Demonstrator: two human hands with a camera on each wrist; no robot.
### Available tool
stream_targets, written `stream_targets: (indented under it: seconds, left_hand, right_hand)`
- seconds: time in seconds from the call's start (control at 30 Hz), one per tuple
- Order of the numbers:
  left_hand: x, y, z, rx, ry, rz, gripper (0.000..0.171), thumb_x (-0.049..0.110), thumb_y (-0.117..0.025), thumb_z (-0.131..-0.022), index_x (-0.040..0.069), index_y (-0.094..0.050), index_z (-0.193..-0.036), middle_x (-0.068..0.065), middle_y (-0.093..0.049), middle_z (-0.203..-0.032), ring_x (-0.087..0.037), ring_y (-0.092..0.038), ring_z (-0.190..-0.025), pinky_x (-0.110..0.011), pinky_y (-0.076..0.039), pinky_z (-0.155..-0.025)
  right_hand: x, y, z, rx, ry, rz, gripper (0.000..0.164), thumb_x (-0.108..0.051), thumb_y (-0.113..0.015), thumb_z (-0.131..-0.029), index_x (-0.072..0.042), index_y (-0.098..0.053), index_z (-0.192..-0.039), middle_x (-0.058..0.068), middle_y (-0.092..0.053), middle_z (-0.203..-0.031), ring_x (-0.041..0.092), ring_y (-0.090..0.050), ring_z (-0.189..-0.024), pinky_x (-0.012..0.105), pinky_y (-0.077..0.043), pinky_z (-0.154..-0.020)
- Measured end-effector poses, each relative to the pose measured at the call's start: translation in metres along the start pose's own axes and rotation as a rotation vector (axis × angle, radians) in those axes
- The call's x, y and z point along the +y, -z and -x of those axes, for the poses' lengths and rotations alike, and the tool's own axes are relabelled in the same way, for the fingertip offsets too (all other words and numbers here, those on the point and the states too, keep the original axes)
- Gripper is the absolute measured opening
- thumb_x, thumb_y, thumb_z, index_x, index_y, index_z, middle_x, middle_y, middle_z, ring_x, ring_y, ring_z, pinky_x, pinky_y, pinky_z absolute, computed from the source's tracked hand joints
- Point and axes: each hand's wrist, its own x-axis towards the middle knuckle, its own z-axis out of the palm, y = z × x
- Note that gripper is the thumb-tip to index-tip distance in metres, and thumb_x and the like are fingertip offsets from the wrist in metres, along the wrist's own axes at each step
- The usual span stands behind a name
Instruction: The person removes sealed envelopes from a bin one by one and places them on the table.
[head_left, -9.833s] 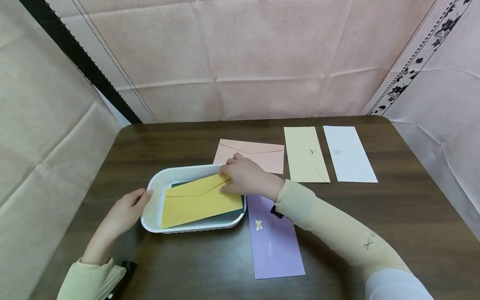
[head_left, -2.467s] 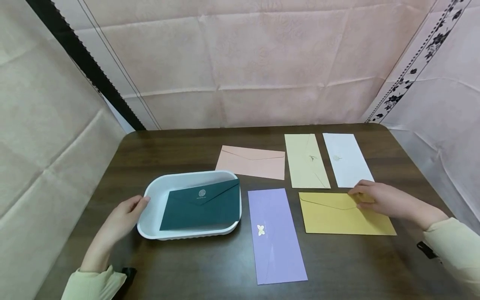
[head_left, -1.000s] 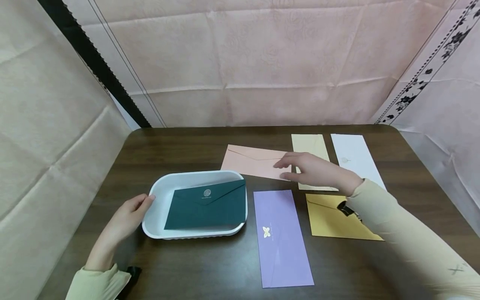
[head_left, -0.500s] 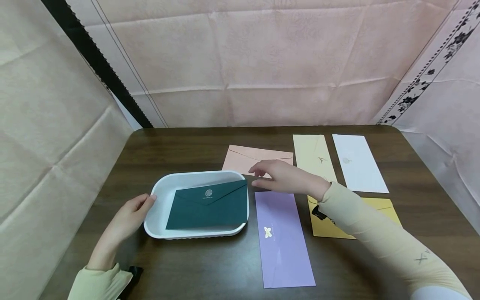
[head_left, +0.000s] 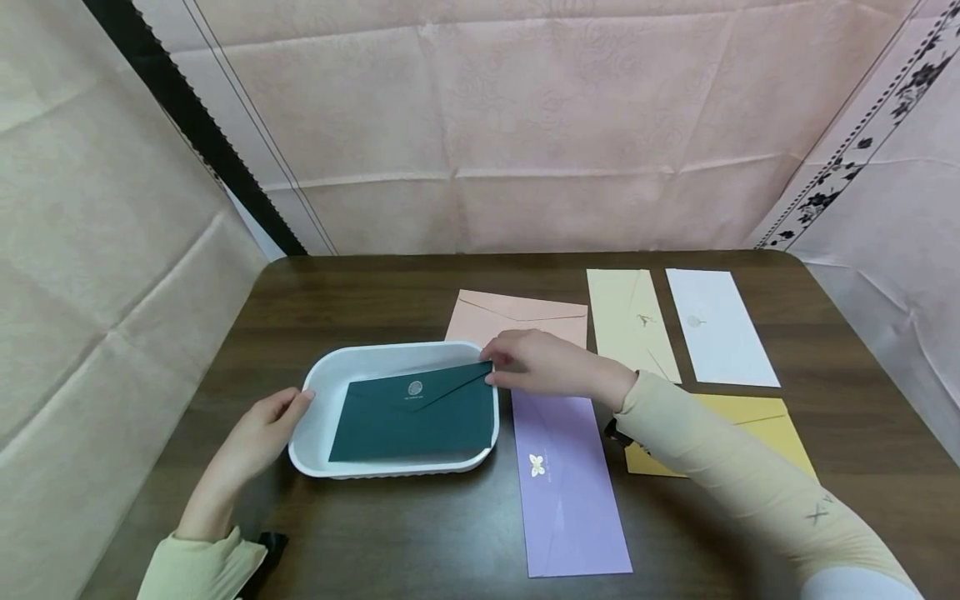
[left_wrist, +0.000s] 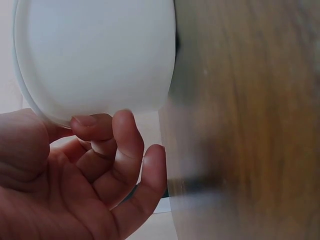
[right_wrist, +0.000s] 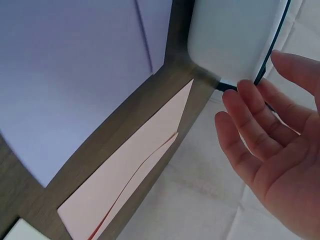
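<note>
A white plastic tray lies on the table with a dark green envelope in it, round emblem upward. My left hand pinches the tray's left rim. In the left wrist view the left thumb is at the rim, and curled fingers lie under the tray's outer wall. At the tray's upper right, my right hand pinches the green envelope's corner between thumb and fingers. In the right wrist view, the right hand is at the envelope's thin edge, beside the tray wall.
Right of the tray lies a purple envelope with a butterfly seal. Behind it are a pink envelope, a cream envelope and a white envelope. A yellow envelope is partly under the right forearm. Cloth hangs around the table.
Earlier the right hand took the yellow envelope from the tray and laid it at the right. It then came back left to the green envelope's corner. The left hand stayed at the rim.
</note>
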Motion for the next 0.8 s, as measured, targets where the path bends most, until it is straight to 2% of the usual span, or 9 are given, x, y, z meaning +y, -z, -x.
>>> stream_targets:
  seconds: [0.2, 0.33, 0.57, 0.8]
  left_hand:
    - [-0.001, -0.001, 0.001, 0.003, 0.0, 0.001, 0.053, 0.052, -0.038, -0.098, 0.002, -0.056, -0.101, -0.009, -0.046, -0.077, -0.021, -0.047, -0.072, -0.032, -0.039, -0.057]
    - [0.0, -0.001, 0.001, 0.007, -0.003, -0.006, 0.055, 0.054, -0.037, -0.097, 0.003, -0.056, -0.1, -0.009, -0.046, -0.077, -0.021, -0.046, -0.072, -0.032, -0.039, -0.058]
    - [0.0, 0.0, 0.001, 0.015, -0.025, -0.01, 0.055, 0.055, -0.037, -0.097, 0.003, -0.056, -0.098, -0.008, -0.045, -0.077, -0.021, -0.046, -0.072, -0.033, -0.038, -0.058]
    - [0.0, 0.001, 0.001, 0.007, -0.012, -0.002, 0.056, 0.055, -0.036, -0.097, 0.003, -0.055, -0.099, -0.009, -0.044, -0.077, -0.021, -0.046, -0.073, -0.033, -0.038, -0.058]
  right_hand:
    - [-0.006, -0.006, -0.006, 0.008, -0.003, 0.057, 0.033, -0.034, -0.061, -0.091, -0.01, -0.066, -0.113, -0.009, -0.053, -0.085, 0.006, -0.049, -0.071, 0.021, -0.043, -0.067]
    - [-0.012, -0.008, -0.012, -0.019, -0.066, 0.102, 0.042, -0.044, -0.061, -0.089, -0.01, -0.067, -0.113, -0.009, -0.052, -0.082, 0.004, -0.051, -0.068, 0.021, -0.043, -0.063]
    - [-0.021, -0.01, -0.021, -0.066, -0.131, 0.237, 0.045, -0.055, -0.062, -0.083, -0.014, -0.069, -0.099, -0.006, -0.05, -0.08, 0.007, -0.049, -0.066, 0.024, -0.041, -0.059]
    - [-0.022, -0.012, -0.022, -0.075, -0.177, 0.2, 0.041, -0.055, -0.065, -0.081, -0.016, -0.067, -0.094, -0.006, -0.05, -0.082, 0.007, -0.05, -0.066, 0.023, -0.041, -0.061]
